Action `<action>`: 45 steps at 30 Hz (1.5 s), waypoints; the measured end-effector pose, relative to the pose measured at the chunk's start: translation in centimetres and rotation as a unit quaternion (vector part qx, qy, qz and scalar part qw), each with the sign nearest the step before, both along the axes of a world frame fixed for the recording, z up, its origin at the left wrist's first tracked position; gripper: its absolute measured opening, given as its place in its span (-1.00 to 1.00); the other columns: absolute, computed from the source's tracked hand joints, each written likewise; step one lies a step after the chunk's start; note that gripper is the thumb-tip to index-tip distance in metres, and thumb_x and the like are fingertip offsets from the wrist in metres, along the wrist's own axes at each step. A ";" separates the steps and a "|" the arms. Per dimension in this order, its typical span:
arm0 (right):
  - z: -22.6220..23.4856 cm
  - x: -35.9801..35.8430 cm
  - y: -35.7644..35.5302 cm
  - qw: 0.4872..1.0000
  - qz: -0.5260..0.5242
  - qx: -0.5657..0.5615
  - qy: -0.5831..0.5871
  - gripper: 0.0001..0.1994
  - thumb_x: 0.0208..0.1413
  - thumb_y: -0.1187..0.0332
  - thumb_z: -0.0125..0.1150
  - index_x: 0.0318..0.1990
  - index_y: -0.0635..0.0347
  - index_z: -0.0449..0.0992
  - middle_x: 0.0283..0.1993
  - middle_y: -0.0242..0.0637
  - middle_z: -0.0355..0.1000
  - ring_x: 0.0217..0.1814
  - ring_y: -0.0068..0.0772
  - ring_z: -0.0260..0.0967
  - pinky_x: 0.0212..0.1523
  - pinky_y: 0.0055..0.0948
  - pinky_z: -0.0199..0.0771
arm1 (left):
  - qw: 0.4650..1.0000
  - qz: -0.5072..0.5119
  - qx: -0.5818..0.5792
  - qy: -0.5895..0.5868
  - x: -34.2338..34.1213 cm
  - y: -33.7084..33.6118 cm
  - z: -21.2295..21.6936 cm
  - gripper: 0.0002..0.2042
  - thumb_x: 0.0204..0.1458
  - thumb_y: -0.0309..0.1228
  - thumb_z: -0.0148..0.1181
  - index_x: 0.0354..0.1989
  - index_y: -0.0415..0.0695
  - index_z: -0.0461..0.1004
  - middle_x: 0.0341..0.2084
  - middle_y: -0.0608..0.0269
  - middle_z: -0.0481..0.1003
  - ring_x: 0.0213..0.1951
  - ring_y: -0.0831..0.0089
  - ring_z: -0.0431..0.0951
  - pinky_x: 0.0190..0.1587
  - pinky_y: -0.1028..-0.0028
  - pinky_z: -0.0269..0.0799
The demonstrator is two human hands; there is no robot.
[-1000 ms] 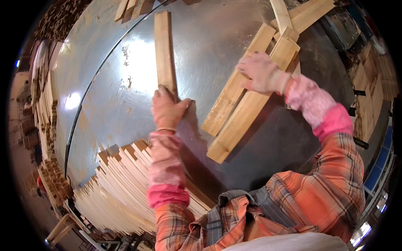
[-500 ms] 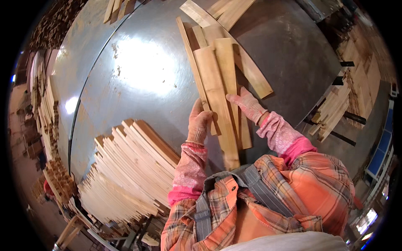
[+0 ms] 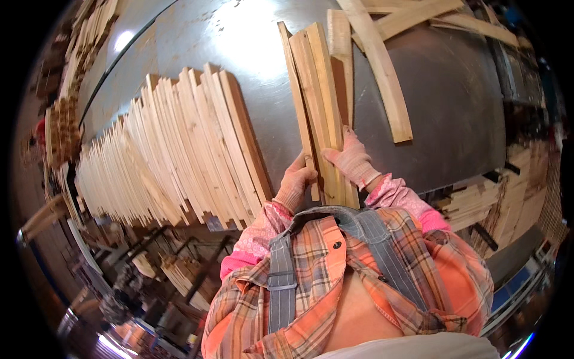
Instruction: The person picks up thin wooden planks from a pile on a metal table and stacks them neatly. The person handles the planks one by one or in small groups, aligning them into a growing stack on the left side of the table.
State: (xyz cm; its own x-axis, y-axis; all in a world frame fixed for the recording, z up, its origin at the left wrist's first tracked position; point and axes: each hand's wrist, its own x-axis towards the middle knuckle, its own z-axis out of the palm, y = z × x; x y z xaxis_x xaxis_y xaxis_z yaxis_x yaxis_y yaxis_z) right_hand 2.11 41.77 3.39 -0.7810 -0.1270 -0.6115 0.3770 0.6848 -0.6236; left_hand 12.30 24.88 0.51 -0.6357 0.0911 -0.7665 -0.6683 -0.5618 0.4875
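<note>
Both gloved hands hold a narrow bundle of long wooden boards over the grey metal table. My left hand is closed on the bundle's left side, gripping the outer thin board near its lower end. Along the right side, my right hand is closed, its thumb lying over the boards' faces and its other fingers partly hidden behind them. The boards stand close together, with a narrow gap beside the left one. Just right of the bundle, another board lies on the table.
At left, a long row of pale boards stands side by side on the metal table. A slightly curved board and several crossed boards lie at the far right. More timber is stacked beyond the table's right edge.
The held boards have drawn closer together, and the hands have come nearer to my body. One board now lies apart from the bundle. The whole view has shifted, showing more of the left row.
</note>
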 end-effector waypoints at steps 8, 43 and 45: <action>-2.1 -1.3 -7.9 0.994 0.095 -0.053 0.011 -0.29 0.01 0.19 0.44 0.31 0.23 0.34 0.28 0.21 0.39 0.32 0.18 0.38 0.35 -0.10 0.36 | 0.901 -0.189 -0.386 -0.059 0.0 -1.7 3.3 -0.46 -0.02 -0.31 0.18 0.22 -0.14 0.43 -0.20 -0.01 0.62 -0.11 0.16 0.63 -0.02 0.28 0.53; -2.9 -14.7 -36.7 0.767 0.496 0.193 0.357 -0.41 0.17 0.01 0.23 0.27 0.18 0.48 0.26 0.12 0.44 0.27 0.14 0.43 0.27 -0.08 0.42 | 0.799 0.579 0.029 -0.158 22.5 -3.7 0.6 -0.91 0.14 -0.46 0.22 -0.24 -0.18 0.51 -0.33 0.20 0.50 -0.31 0.23 0.56 -0.20 0.16 0.54; 0.0 -14.2 -35.7 0.762 0.517 0.127 0.370 -0.43 0.16 0.05 0.22 0.25 0.19 0.50 0.19 0.07 0.48 0.22 0.11 0.45 0.23 -0.10 0.44 | 0.783 0.601 0.068 -0.145 23.0 -3.6 2.2 -0.81 0.17 -0.42 0.22 -0.11 -0.25 0.50 -0.22 0.08 0.54 -0.23 0.12 0.60 -0.10 0.10 0.56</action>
